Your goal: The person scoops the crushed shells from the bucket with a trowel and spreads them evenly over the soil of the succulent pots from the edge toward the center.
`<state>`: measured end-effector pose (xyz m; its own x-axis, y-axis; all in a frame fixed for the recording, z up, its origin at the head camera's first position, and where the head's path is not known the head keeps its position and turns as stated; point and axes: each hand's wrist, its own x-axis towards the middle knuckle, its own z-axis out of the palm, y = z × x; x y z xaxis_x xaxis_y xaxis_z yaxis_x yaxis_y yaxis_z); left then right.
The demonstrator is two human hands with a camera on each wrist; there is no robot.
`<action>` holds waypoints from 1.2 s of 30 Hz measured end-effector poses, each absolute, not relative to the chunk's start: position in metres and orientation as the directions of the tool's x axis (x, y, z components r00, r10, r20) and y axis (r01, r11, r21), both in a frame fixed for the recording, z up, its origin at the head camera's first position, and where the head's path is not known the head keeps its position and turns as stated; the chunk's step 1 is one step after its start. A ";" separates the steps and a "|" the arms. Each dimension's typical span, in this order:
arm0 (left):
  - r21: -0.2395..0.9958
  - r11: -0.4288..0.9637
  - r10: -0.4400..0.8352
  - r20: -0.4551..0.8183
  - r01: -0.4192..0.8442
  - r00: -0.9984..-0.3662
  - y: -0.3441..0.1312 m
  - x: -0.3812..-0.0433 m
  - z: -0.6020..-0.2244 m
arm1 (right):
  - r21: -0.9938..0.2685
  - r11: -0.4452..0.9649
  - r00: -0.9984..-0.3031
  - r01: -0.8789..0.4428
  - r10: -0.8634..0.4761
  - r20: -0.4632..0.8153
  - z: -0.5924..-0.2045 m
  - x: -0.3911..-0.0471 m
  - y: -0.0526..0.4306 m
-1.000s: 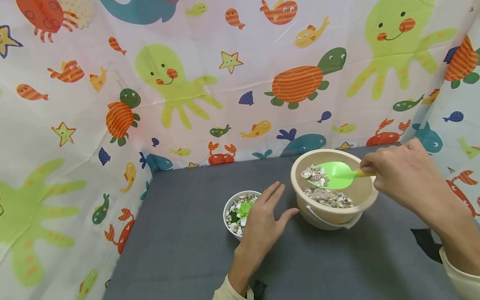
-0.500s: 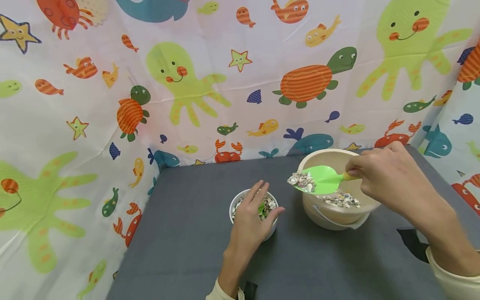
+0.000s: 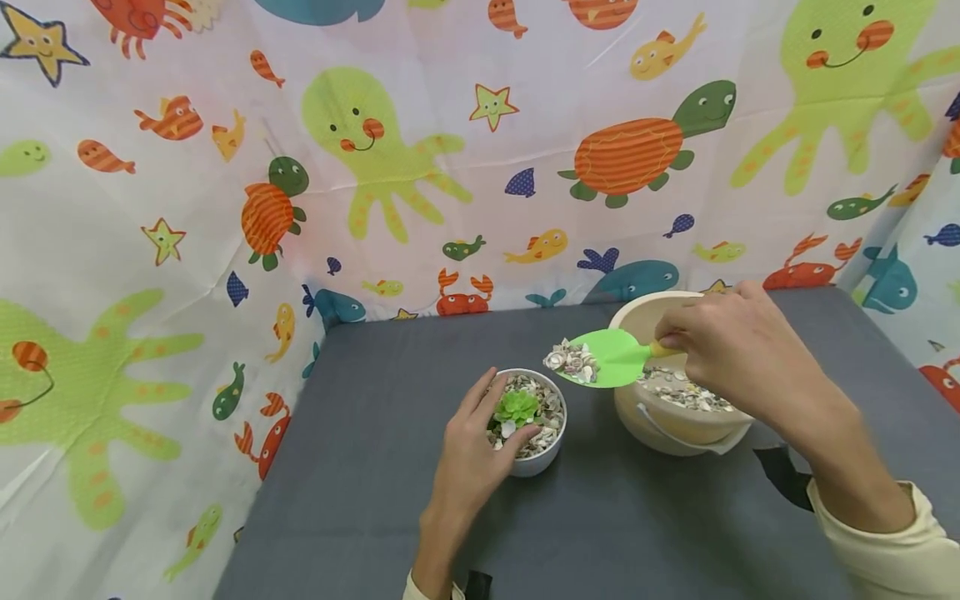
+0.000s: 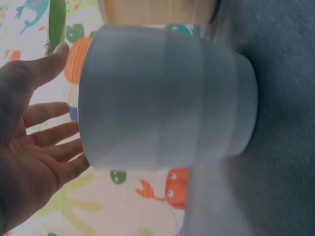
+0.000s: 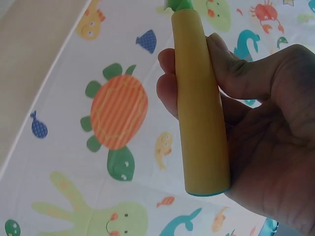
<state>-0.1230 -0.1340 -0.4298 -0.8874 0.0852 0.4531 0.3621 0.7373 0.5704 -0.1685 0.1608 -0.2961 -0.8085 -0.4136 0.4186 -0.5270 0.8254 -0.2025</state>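
Observation:
My right hand grips the yellow handle of a toy shovel with a green blade. A small heap of shells and pebbles lies on the blade's tip, in the air between the bucket and the white pot. Inside the pot, a bright green artificial-looking succulent stands among shells and pebbles. My left hand is spread over the pot's left side, thumb reaching over the near rim. In the left wrist view its relaxed fingers are right at the pot's rim.
A beige bucket with a white handle stands to the right, partly filled with shells and pebbles; my right hand covers part of it. Grey cloth covers the table. A curtain printed with sea animals hangs behind and at the sides.
My right hand has carried the loaded shovel leftward out of the bucket toward the pot. The left hand has shifted to the pot's left side, uncovering the succulent. The camera view has shifted slightly.

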 end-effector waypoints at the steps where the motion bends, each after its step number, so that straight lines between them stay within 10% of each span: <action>1: 0.571 0.740 0.083 0.449 0.357 -0.890 -0.136 -0.123 -0.431 | -0.203 0.821 -0.806 -0.533 -0.419 0.418 -0.296 -0.169 0.158; 12: 0.610 0.734 0.069 0.371 0.299 -0.926 -0.157 -0.118 -0.435 | -0.192 0.801 -0.801 -0.566 -0.481 0.356 -0.297 -0.176 0.129; 36: 0.769 0.634 -0.020 0.122 0.082 -0.992 -0.171 -0.118 -0.453 | 0.392 0.688 -0.583 -0.610 -0.725 0.366 -0.312 -0.171 0.028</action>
